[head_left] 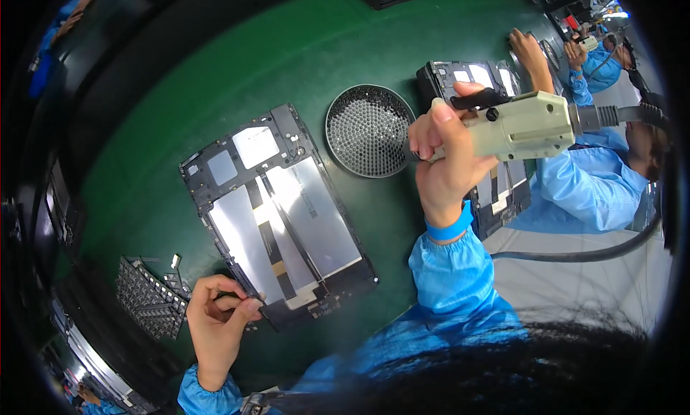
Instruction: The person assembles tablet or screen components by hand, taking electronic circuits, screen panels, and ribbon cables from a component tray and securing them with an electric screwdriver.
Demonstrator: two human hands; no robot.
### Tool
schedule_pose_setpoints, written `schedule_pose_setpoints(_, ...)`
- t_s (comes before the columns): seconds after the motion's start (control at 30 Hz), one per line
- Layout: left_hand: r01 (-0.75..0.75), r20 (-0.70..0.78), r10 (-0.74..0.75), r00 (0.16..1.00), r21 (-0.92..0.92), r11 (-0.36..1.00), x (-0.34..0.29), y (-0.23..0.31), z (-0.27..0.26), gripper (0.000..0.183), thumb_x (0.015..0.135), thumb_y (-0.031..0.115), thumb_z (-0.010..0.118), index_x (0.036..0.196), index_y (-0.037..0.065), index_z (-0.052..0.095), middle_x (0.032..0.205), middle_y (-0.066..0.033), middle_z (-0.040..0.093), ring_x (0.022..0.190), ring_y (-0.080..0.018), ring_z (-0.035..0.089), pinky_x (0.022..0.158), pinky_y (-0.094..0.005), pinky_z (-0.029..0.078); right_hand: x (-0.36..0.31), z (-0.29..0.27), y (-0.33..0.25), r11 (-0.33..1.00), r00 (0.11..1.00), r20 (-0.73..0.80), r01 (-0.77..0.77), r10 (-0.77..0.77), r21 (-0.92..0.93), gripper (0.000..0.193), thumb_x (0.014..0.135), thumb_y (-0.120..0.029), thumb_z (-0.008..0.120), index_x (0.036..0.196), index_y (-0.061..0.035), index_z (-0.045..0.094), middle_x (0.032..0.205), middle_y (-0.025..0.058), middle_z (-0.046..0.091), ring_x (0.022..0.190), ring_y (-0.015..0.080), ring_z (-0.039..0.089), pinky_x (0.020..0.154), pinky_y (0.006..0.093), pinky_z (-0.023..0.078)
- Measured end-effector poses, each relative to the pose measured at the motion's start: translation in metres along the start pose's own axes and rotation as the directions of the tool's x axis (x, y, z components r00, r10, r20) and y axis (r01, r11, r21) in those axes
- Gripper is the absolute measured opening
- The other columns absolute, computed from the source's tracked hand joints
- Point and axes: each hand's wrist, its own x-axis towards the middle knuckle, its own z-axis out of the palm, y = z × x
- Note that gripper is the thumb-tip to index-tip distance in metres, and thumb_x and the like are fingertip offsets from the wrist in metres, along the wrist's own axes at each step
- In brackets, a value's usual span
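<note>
An opened tablet [296, 192] lies on the green table, its silver battery panels and black frame facing up. My left hand [219, 321] is at its lower left edge, with thumb and fingers pinched together. Whatever is between those fingertips is hidden. My right hand [449, 153] is wrapped round a cream electric screwdriver [528, 127], raised above the table to the right of the tablet. The screwdriver's narrow end points left, towards a round metal dish [370, 131] with a dimpled, holed bottom. Dark bits lie along the dish's far side.
A stack of tablets [460, 74] stands beyond my right hand. Small black and silver parts [151, 296] are piled left of my left hand. A thick cable [596, 253] curves at the right. A co-worker in blue [589, 181] sits there, with a hand [532, 56] near the table.
</note>
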Motion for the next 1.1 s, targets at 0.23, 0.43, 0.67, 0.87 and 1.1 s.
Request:
schedule_pose_setpoints(0.23, -0.006, -0.012, 0.006, 1.0, 0.003, 1.0, -0.002, -0.004, 0.001, 0.031, 0.085, -0.012, 0.069, 0.108, -0.002, 0.05, 0.095, -0.0086, 0.059, 0.081, -0.0126, 0.067, 0.069, -0.0258, 0.059, -0.003, -0.001, 0.006, 0.995, 0.999, 0.033, -0.011, 0.007, 0.098, 0.031, 0.085, 0.002, 0.069, 0.114, 0.0016, 0.057, 0.07, 0.0036, 0.053, 0.049, 0.0093, 0.047, 0.045, 0.0249, 0.038)
schedule_pose_setpoints(0.43, -0.002, -0.009, 0.002, 1.0, 0.02, 1.0, -0.002, -0.004, 0.002, 0.031, 0.085, -0.013, 0.068, 0.108, -0.003, 0.05, 0.097, -0.009, 0.057, 0.08, -0.0111, 0.064, 0.07, -0.0261, 0.059, -0.002, 0.003, 0.007, 0.998, 1.0, 0.021, -0.019, 0.02, -0.056, 0.03, 0.086, -0.002, 0.063, 0.114, 0.0009, 0.053, 0.058, 0.0023, 0.045, 0.042, 0.0098, 0.039, 0.042, 0.0278, 0.037)
schedule_pose_setpoints(0.67, -0.001, -0.007, 0.001, 1.0, 0.015, 1.0, -0.003, -0.002, 0.003, 0.03, 0.085, -0.014, 0.067, 0.108, -0.003, 0.05, 0.097, -0.0088, 0.056, 0.08, -0.011, 0.064, 0.071, -0.0255, 0.058, -0.001, 0.004, 0.008, 1.0, 1.0, 0.01, -0.024, 0.024, -0.013, 0.028, 0.086, 0.0, 0.064, 0.113, 0.0004, 0.054, 0.057, 0.0024, 0.045, 0.041, 0.0099, 0.04, 0.041, 0.0275, 0.037)
schedule_pose_setpoints(0.87, 0.001, 0.014, -0.001, 1.0, 0.018, 1.0, -0.004, -0.001, 0.002, 0.03, 0.085, -0.013, 0.067, 0.108, -0.003, 0.05, 0.096, -0.008, 0.056, 0.08, -0.0105, 0.063, 0.072, -0.0251, 0.058, -0.004, 0.005, 0.006, 0.998, 0.999, 0.021, -0.049, 0.05, -0.035, 0.026, 0.086, 0.0, 0.065, 0.11, 0.0004, 0.055, 0.058, 0.0022, 0.046, 0.042, 0.0103, 0.041, 0.041, 0.0274, 0.037)
schedule_pose_setpoints(1.1, 0.053, 0.047, -0.051, 0.998, -0.029, 0.998, -0.002, -0.003, -0.015, 0.031, 0.084, -0.009, 0.072, 0.107, -0.002, 0.053, 0.097, -0.008, 0.061, 0.08, -0.0129, 0.068, 0.063, -0.0224, 0.054, -0.006, 0.018, 0.015, 0.999, 0.997, 0.069, -0.018, 0.021, -0.044, 0.028, 0.086, 0.0, 0.067, 0.112, -0.0022, 0.057, 0.061, 0.0014, 0.048, 0.047, 0.0099, 0.041, 0.044, 0.028, 0.036)
